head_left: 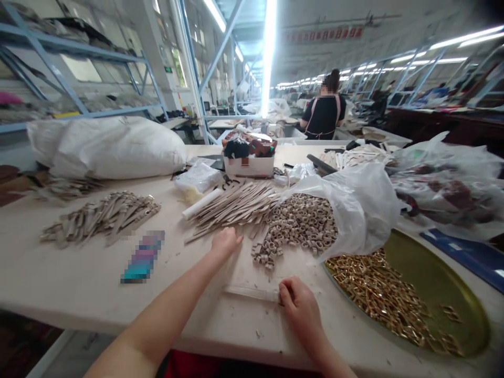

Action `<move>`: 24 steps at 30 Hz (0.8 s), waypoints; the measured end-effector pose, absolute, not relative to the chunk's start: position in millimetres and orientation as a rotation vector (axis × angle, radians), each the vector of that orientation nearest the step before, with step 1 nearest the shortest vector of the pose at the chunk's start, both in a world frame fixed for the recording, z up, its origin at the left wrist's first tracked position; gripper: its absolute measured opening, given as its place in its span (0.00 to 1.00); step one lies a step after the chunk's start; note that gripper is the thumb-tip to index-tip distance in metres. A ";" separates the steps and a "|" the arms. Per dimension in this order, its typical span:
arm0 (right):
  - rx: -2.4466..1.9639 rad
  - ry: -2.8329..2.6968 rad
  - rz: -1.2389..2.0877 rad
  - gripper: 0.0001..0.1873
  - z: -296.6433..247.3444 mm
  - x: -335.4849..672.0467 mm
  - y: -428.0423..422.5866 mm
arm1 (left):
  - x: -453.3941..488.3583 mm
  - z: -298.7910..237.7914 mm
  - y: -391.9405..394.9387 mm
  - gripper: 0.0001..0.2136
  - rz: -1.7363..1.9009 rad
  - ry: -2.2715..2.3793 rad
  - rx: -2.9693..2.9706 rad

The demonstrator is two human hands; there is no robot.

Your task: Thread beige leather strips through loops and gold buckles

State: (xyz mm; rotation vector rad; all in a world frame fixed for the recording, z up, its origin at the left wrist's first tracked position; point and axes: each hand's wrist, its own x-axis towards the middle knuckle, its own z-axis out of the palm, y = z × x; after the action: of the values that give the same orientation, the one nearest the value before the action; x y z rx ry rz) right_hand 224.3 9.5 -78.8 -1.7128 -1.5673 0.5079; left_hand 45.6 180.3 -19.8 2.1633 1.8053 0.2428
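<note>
1. Two bare hands over a pale tabletop [189,299]; left hand [226,240] placed at the near edge of heaped flat beige strips [244,205]; fingertips hidden, grip cannot be told.
2. Right hand [300,302]; fingers drawn narrow at the right end of a clear flat strip [252,292]; anything pinched cannot be told.
3. Handling, as judged: beige strips best lifted singly by near ends; neighbours left undragged.
4. Small beige rings [303,218] heaped at a translucent plastic bag [362,205]; gold metal pieces [378,294] kept in an oval brass-coloured tray [437,273].
5. Obstructions: strips flanked by rings, right; by a white roll [202,203], left.
</note>
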 end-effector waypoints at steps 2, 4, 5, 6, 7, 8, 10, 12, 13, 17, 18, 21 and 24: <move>-1.698 -1.526 0.536 0.12 -78.9 225.2 9.4 | 47.9 -25.3 183.0 0.06 0.221 1.807 2.080; -1.686 -1.477 0.553 0.12 -79.8 226.0 9.0 | 47.1 -28.4 169.3 0.06 0.213 1.742 2.014; -1.680 -1.454 0.559 0.11 -80.4 226.3 8.8 | 45.4 -28.2 157.0 0.07 0.213 1.695 1.983; -1.676 -1.431 0.564 0.11 -81.0 226.7 8.6 | 42.9 -26.6 141.9 0.08 0.217 1.641 1.951; -1.672 -1.404 0.565 0.11 -81.1 227.0 8.4 | 39.7 -23.9 124.6 0.09 0.223 1.589 1.913; -1.667 -1.374 0.562 0.12 -80.6 227.3 8.3 | 36.3 -20.2 106.0 0.09 0.232 1.534 1.884; -1.638 -1.321 0.559 0.13 -76.5 227.9 7.9 | 29.0 -11.6 68.0 0.09 0.315 1.315 1.703; -1.567 -1.267 0.645 0.15 -68.1 227.9 7.0 | 22.2 -3.4 33.4 0.09 0.317 1.145 1.524; -1.516 -1.233 0.741 0.17 -62.6 227.6 6.1 | 19.3 -0.1 18.6 0.08 0.296 1.085 1.490; -1.313 -1.014 1.182 0.15 -40.5 221.4 -1.6 | 15.3 5.9 -19.5 0.06 0.094 0.932 1.288; -1.278 -0.969 1.246 0.15 -36.4 218.4 -4.8 | 17.0 6.1 -24.3 0.07 0.056 0.911 1.207; -1.230 -0.901 1.355 0.15 -29.6 208.2 -14.9 | 27.5 6.9 -31.0 0.10 0.112 0.872 0.972; -1.297 -1.021 1.379 0.16 -29.0 206.1 -17.0 | 40.3 9.5 -29.7 0.11 0.295 0.842 0.795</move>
State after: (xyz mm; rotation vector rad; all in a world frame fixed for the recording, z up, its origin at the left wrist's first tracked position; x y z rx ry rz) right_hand 206.1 -17.0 -29.0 -1.2974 -1.0212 1.3790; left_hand 40.3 -29.7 9.5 0.7950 0.8422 0.2946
